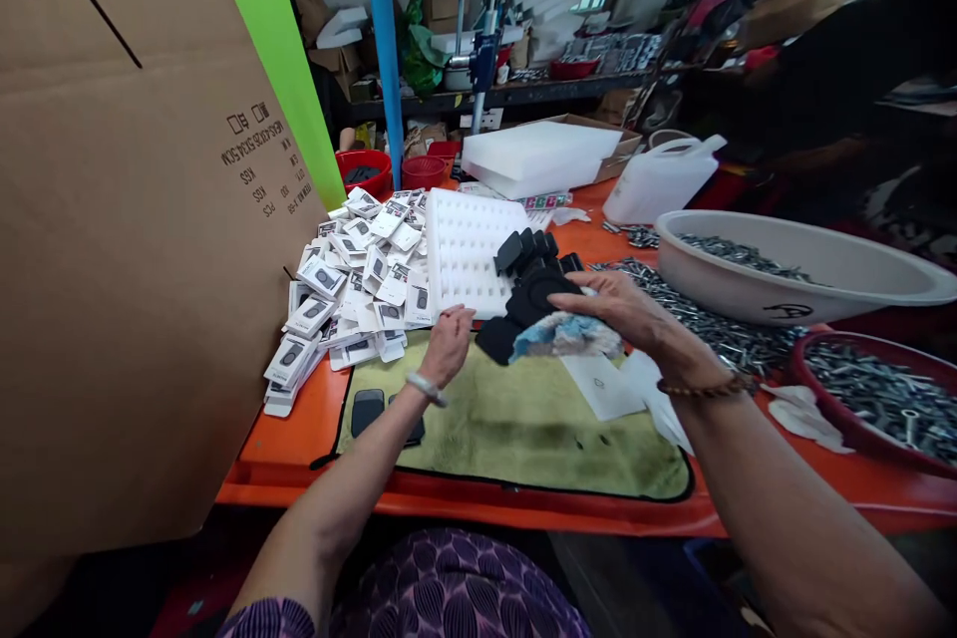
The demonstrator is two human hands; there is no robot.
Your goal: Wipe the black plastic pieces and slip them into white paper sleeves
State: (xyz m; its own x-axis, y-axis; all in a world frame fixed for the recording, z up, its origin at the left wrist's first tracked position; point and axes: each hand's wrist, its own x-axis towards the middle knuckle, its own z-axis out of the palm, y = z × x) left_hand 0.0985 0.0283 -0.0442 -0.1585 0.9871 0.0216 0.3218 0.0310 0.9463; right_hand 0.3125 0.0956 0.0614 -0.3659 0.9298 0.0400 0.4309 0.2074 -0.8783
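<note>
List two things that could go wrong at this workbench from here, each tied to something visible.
The right hand, gripping a blue-and-white cloth, touches the pile of small black parts on the white foam tray; a nudge might scatter them. The loose heap of small white packets beside the left hand lies near the orange table edge and could slide off.

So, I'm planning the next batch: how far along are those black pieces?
Looks done: a heap of white packets left of the tray. In hand: the right hand holds a cloth to one black piece; the left hand rests by the tray. Left: a pile of black pieces on the tray.
</note>
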